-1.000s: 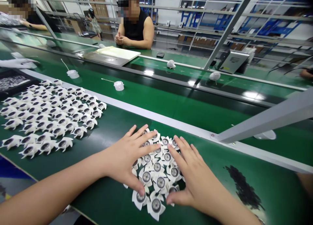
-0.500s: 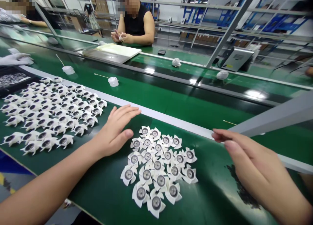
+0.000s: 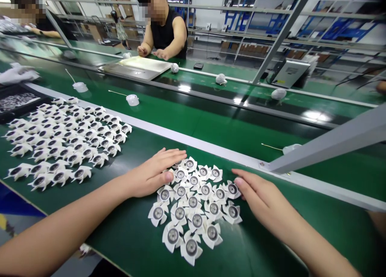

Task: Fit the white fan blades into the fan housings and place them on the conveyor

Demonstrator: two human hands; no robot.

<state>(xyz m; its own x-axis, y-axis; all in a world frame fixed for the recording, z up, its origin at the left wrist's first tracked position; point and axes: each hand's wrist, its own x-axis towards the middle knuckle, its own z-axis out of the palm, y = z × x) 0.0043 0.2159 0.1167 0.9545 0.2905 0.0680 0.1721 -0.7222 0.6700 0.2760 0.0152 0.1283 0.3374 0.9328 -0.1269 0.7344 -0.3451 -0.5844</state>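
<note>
A cluster of white fan impellers (image 3: 193,202) with dark round hubs lies flat on the green table between my hands. My left hand (image 3: 159,170) rests at the cluster's upper left edge, fingers stretched out and partly covering an impeller. On the other side, my right hand (image 3: 256,190) has its fingers extended beside the rightmost impeller (image 3: 233,189), its thumb at or very near the blades. Neither hand grips anything. A larger group of similar impellers (image 3: 64,134) stands in rows to the left of my left arm.
Past a pale metal rail (image 3: 193,139) runs a green conveyor belt (image 3: 211,124) carrying white cup-shaped parts (image 3: 132,100) with thin leads. A grey post (image 3: 328,140) slants in at right. A black tray (image 3: 18,100) sits far left near a gloved hand (image 3: 19,74). Another person (image 3: 167,27) works opposite.
My right hand has moved left to the cluster's right edge. My left hand has shifted slightly right and down onto its upper left edge. The parts on the belt have moved left.
</note>
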